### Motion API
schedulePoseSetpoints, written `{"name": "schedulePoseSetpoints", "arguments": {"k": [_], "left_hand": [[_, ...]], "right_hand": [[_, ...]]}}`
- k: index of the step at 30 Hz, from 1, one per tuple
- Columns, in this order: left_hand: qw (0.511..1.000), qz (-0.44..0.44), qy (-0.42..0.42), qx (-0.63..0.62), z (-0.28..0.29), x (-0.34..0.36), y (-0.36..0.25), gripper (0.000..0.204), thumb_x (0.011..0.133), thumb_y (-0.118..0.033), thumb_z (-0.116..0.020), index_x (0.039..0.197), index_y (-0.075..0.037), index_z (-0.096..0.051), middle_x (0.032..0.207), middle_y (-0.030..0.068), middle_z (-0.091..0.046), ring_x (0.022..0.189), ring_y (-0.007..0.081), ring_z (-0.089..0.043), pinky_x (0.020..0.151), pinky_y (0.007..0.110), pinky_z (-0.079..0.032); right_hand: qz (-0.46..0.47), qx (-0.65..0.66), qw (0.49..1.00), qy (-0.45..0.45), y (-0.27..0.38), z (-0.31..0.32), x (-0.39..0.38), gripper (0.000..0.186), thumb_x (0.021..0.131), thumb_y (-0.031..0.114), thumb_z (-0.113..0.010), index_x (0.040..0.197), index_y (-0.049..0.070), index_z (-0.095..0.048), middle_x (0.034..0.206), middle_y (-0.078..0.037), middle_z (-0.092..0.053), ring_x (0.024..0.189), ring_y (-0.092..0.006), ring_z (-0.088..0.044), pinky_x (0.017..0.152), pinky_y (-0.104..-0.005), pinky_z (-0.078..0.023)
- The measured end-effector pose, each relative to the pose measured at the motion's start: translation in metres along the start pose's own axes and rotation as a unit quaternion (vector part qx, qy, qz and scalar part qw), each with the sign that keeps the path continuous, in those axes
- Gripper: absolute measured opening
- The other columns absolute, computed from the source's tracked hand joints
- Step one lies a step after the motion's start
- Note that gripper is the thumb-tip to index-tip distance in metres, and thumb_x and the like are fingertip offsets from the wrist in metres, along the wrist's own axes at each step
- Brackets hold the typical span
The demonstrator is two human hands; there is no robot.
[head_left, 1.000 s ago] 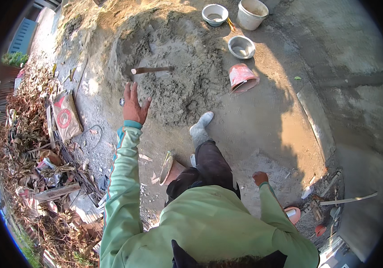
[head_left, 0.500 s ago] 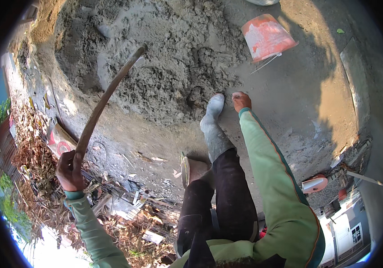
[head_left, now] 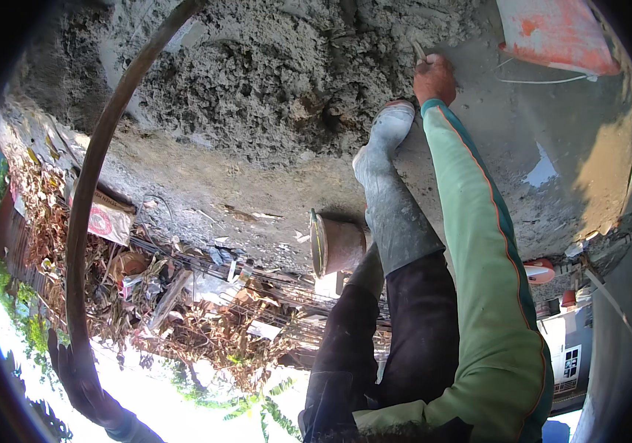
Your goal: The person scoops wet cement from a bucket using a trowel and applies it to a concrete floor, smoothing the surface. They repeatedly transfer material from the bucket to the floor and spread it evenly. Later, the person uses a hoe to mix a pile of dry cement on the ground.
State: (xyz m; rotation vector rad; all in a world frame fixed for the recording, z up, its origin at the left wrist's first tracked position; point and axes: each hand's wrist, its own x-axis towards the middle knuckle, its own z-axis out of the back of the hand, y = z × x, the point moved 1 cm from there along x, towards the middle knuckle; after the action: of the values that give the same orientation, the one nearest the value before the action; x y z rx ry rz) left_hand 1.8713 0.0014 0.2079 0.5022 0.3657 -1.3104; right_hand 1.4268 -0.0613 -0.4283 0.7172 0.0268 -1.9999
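Grey wet mortar (head_left: 257, 96) lies in a lumpy heap across the upper part of the view. At the lower left my left hand (head_left: 83, 380) is closed round a long wooden handle (head_left: 94, 148), which looks bent in this view. The handle's far end runs out at the top edge, so any tool head is hidden. My right hand (head_left: 434, 80) is low at the heap's right edge, fingers pinched on a thin pale stick-like piece (head_left: 418, 50) that points toward the mortar. Just below that hand is my mortar-smeared grey rubber boot (head_left: 391, 188).
A cement-smeared red bucket (head_left: 559, 33) with a wire handle lies at the upper right. Another bucket (head_left: 344, 247) stands behind my legs. Dry leaves and scraps (head_left: 183, 295), with a printed sack (head_left: 109, 221), cover the ground at the lower left.
My right hand has reached forward to the mortar's edge and now pinches a thin pale piece. My left hand has shifted lower left in view with the handle. The view has tilted.
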Motion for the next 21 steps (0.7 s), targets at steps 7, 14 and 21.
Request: {"name": "schedulePoseSetpoints", "arguments": {"k": [7, 14, 21], "left_hand": [[0.988, 0.089, 0.005, -0.127, 0.007, 0.000, -0.007, 0.060, 0.097, -0.041, -0.044, 0.138, 0.003, -0.047, 0.140, 0.0207, -0.050, 0.110, 0.0293, -0.060, 0.090, 0.040, -0.047], [0.901, 0.239, 0.048, -0.359, 0.015, 0.000, -0.019, 0.059, 0.092, -0.027, -0.058, 0.140, 0.004, -0.044, 0.128, 0.0145, -0.056, 0.082, 0.0138, -0.062, 0.052, 0.022, -0.045], [0.873, 0.230, 0.019, -0.430, 0.010, 0.002, -0.015, 0.054, 0.088, -0.010, -0.058, 0.139, 0.005, -0.046, 0.132, 0.0146, -0.056, 0.084, 0.0127, -0.062, 0.054, 0.022, -0.051]], "right_hand": [[0.279, 0.250, 0.772, 0.513, 0.073, 0.094, -0.224, 0.029, 0.084, 0.026, -0.072, 0.101, 0.004, -0.065, 0.097, -0.012, -0.065, 0.092, -0.0218, -0.064, 0.078, -0.0349, -0.051], [-0.145, 0.373, 0.904, -0.148, -0.005, 0.198, -0.047, 0.074, 0.086, 0.035, -0.073, 0.139, -0.002, -0.037, 0.123, -0.016, -0.045, 0.110, -0.0250, -0.048, 0.091, -0.0389, -0.044], [-0.031, 0.270, 0.953, -0.138, 0.058, 0.324, 0.125, 0.040, 0.079, 0.029, -0.074, 0.107, 0.002, -0.065, 0.090, -0.014, -0.067, 0.093, -0.0280, -0.064, 0.083, -0.0374, -0.048]]}}
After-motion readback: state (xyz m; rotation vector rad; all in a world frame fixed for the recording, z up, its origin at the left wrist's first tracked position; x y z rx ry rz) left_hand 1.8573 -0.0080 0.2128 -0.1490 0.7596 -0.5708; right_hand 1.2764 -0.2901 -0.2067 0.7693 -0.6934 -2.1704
